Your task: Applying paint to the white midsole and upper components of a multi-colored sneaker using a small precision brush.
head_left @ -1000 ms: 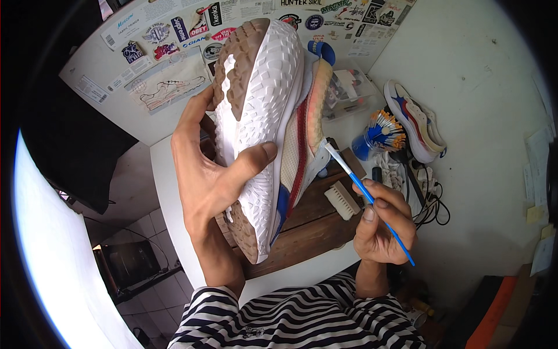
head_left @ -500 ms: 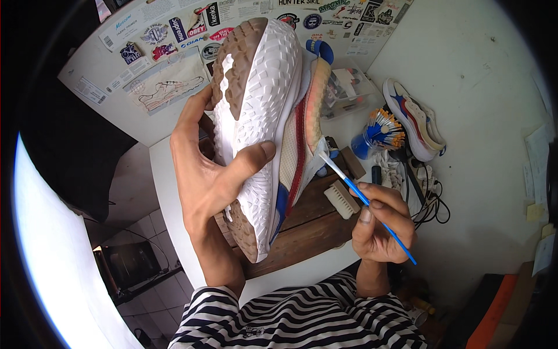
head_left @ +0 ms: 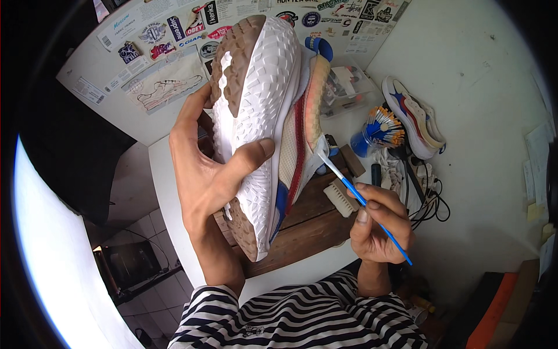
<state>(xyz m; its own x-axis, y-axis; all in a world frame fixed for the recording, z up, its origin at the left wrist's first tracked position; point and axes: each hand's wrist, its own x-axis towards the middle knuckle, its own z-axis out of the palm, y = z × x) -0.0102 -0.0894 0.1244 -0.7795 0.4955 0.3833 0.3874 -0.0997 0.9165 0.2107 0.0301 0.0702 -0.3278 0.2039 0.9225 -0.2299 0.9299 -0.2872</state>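
Note:
My left hand (head_left: 206, 174) grips a sneaker (head_left: 267, 81) turned on its side, thumb across the white midsole. Its white and brown treaded sole faces up and left, while the upper, with cream mesh, a red stripe and a blue patch, faces right. In my right hand (head_left: 383, 227), pinched between thumb and fingers, is a slim blue paintbrush (head_left: 357, 196). The brush's tip touches the pale area beside the sneaker's collar. Below the sneaker lies a dark wooden board (head_left: 296, 235), with a scrub brush (head_left: 341, 199) with pale bristles on its right part.
A matching sneaker (head_left: 410, 119) leans at the back right. Nearer stand a blue cup of paintbrushes (head_left: 381, 134) and a clear plastic box (head_left: 349, 96). Black cables (head_left: 433, 203) tangle at the right. Stickers and a shoe drawing (head_left: 165, 81) cover the back panel.
The sneaker and both hands have shifted very slightly, the right hand a little to the left. The brush tip stays against the sneaker near the collar.

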